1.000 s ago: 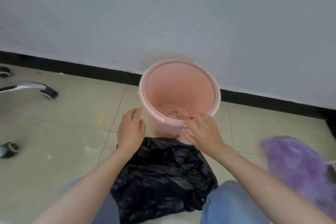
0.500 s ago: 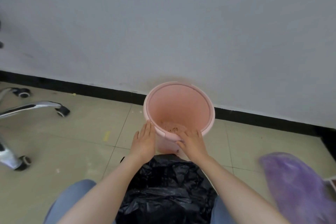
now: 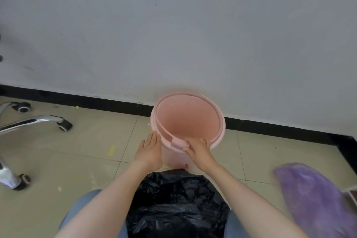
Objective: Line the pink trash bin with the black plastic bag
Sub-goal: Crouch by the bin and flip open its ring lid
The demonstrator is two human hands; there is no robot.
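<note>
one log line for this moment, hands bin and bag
left hand: flat against pink bin side | right hand: gripping near rim ring, lifted | black bag: crumpled on lap, not in bin | step: lining not started

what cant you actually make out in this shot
- Bin floor: head view, hidden by the near rim and the right hand.
- Right hand fingertips: curled over the ring, so the grip itself is unclear.
- Black bag: lower part cut off by the bottom edge; its opening is not visible.
- Purple object: blurred and cut by the right edge, unidentifiable.
- Chair base: cut by the left edge.
- Left hand: contact with the bin is uncertain.
</note>
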